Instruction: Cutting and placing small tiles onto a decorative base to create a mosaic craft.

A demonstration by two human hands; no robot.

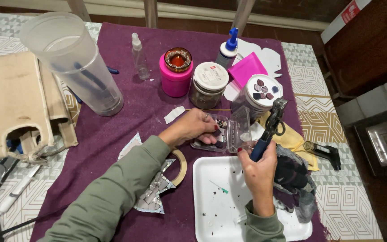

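My left hand [192, 129] reaches into a small clear plastic box [229, 134] with its hinged lid up, fingers pinched on small dark pieces inside. My right hand [258, 168] grips blue-handled nippers [270, 127], jaws pointing up, just right of the box. Below both hands lies a white foam tray [211, 197] speckled with tiny chips. Under my left forearm sit a mosaic-covered shape [155, 197] and a wooden ring [182, 166].
On the purple cloth [126, 121] stand a tall clear container [75, 62], a small spray bottle [139, 56], a pink jar [175, 71], a white-lidded jar [209, 83], a glue bottle [227, 49] and a tub of tiles [260, 92]. A canvas bag [19, 103] lies left; a yellow cloth [292, 139] right.
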